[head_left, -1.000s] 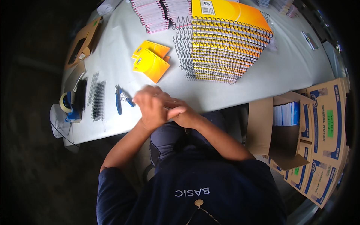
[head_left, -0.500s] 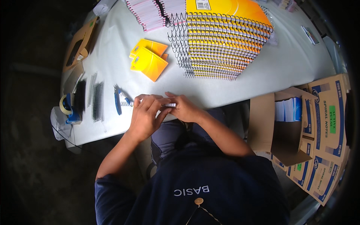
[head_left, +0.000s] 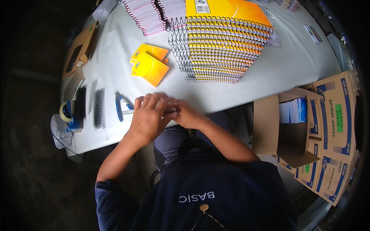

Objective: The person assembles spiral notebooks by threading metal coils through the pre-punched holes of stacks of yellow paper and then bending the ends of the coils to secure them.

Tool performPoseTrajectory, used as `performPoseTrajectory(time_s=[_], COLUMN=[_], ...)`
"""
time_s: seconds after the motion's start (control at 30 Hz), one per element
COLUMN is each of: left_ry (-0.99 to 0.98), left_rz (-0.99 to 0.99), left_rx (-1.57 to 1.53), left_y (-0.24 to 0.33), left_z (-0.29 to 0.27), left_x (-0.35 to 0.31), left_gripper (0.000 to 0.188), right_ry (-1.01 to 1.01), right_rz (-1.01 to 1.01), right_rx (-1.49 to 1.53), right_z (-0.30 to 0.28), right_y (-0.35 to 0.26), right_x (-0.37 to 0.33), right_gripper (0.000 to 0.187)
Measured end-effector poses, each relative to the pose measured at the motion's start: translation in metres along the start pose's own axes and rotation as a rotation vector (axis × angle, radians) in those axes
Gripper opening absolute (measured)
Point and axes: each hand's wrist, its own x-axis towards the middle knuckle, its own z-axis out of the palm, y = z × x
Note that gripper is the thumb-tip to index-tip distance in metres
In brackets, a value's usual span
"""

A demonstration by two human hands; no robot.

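At the table's near edge my two hands are together around a small notebook (head_left: 170, 110), mostly covered by my fingers; only its page edge with dark coil loops shows. My left hand (head_left: 148, 115) is closed over its left end, where a dark spiral coil (head_left: 127, 112) sticks out past my fingers. My right hand (head_left: 189, 114) grips the notebook's right end. Just left of the coil lie blue-handled pliers (head_left: 118, 107). Beyond my hands lie a few small yellow-orange notebooks (head_left: 150, 69) with punched holes along one edge and no coil visible in them.
A tall stack of coil-bound yellow notebooks (head_left: 227, 50) stands ahead, beside pink-edged page stacks (head_left: 144, 17). Loose coils (head_left: 99, 107) and a blue tape dispenser (head_left: 72, 115) are at left. An open carton (head_left: 266, 125) with blue-covered books (head_left: 293, 111) stands at right among other cartons.
My left hand's fingers have lifted and shifted over the notebook, slightly blurred. The right hand still grips it. The whole view has shifted slightly.
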Motion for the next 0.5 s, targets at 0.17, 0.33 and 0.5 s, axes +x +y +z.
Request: performPoseTrajectory(time_s=[0.17, 0.33, 0.5], left_ry=[-0.19, -0.123, -0.116], left_rz=[-0.001, 0.03, 0.014], left_rx=[-0.083, -0.07, 0.017], left_y=[-0.006, -0.005, 0.001], left_z=[-0.007, -0.001, -0.007], left_x=[0.002, -0.001, 0.002], left_gripper=[0.023, 0.017, 0.02], right_ry=[-0.058, 0.008, -0.038], right_rz=[-0.086, -0.055, 0.065], right_rx=[-0.179, -0.202, -0.171], right_z=[-0.005, -0.003, -0.004], right_y=[-0.002, 0.004, -0.007], right_x=[0.001, 0.001, 0.0], right_gripper=[0.024, 0.024, 0.025])
